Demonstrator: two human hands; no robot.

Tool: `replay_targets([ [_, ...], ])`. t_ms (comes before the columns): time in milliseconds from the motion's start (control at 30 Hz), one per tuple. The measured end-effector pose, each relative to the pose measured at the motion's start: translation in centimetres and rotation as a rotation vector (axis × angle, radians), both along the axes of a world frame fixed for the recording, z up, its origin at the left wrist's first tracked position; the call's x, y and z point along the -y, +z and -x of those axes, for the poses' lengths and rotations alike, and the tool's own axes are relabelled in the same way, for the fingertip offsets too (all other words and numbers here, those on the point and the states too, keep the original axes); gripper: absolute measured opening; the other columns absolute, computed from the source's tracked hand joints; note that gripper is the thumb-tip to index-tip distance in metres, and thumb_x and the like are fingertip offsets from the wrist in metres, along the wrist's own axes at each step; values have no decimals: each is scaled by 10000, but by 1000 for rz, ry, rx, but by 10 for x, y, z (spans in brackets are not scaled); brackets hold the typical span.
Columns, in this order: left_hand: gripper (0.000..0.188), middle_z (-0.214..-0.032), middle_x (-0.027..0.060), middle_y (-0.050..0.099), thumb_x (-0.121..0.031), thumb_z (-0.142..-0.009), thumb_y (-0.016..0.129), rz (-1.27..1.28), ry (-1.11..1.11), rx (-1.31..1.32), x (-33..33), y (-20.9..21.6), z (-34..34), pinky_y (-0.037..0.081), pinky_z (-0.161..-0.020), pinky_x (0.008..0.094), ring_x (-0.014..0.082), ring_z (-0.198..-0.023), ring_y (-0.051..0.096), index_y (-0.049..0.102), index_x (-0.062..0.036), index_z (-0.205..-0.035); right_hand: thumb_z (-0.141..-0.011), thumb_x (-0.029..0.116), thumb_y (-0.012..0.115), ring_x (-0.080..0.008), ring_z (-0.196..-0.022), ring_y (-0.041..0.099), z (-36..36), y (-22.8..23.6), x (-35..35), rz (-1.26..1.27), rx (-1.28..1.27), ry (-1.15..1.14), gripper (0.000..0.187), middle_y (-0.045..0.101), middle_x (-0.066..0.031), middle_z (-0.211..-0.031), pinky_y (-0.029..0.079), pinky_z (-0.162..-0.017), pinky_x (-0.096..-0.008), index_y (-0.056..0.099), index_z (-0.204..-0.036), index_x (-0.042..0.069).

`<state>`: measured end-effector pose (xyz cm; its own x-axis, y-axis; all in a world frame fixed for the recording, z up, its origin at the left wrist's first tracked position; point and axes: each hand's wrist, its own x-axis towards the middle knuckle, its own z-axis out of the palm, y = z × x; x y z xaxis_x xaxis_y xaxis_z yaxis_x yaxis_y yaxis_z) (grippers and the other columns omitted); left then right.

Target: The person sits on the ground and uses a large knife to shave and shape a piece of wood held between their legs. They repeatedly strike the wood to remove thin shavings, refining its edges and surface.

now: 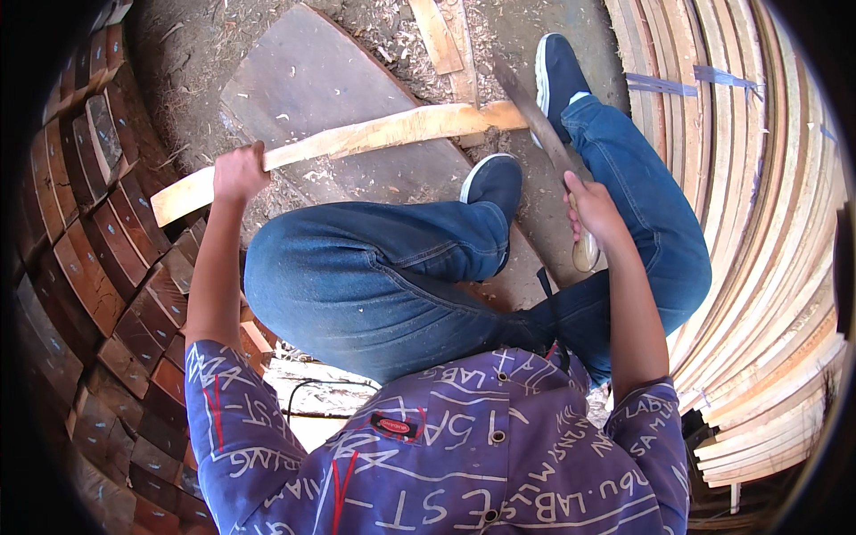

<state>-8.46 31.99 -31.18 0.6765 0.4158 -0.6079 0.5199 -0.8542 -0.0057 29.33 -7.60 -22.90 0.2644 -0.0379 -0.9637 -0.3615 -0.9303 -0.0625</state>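
My left hand (pixel 239 173) is closed around a long, slightly bent wooden slat (pixel 379 136) near its left end. The slat runs across in front of my knees, and its far right part lies by a small wood block on the ground. My right hand (pixel 594 212) grips the pale handle of a machete (pixel 538 118). Its long blade points up and to the left, crossing over the right end of the slat. From this view I cannot tell whether the blade touches the wood.
Below the slat lies a flat dark board (pixel 308 76). Wood shavings and offcuts (pixel 437 36) litter the ground. Stacked dark wood blocks (pixel 94 241) rise on my left; bundled pale slats (pixel 731 178) stand on my right. My shoes (pixel 496 185) rest close to the work.
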Motion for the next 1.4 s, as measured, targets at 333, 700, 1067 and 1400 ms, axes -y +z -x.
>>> replay_targets([
  [333,172,-839,180,686,-104,-713,587,19,3,-187,4,27,-27,545,-730,451,356,-807,677,612,-58,-877,-989,395,486,-125,-375,454,26,12,-13,-403,250,-176,408,449,-18,-509,402,-372,-301,513,-799,35],
  [700,293,-947,182,691,-87,-722,528,60,-20,-283,-1,79,-57,520,-819,465,361,-918,663,651,-75,-988,-943,475,549,-121,-406,435,25,29,12,-221,106,-106,453,423,-4,-548,406,-386,-297,480,-817,45],
  [1067,363,-1057,139,693,-131,-718,597,387,79,-613,-9,123,-86,484,-872,379,291,-1003,647,684,-91,-1068,-957,432,552,-82,-411,429,36,171,44,-572,203,-271,374,428,16,-557,389,-397,-251,485,-857,78],
  [1400,233,-803,114,710,-258,-740,687,368,156,-520,-35,97,-47,512,-675,359,204,-769,669,712,-35,-799,-974,398,535,-81,-416,445,39,177,73,-627,133,-292,349,440,12,-572,391,-395,-242,503,-878,64],
])
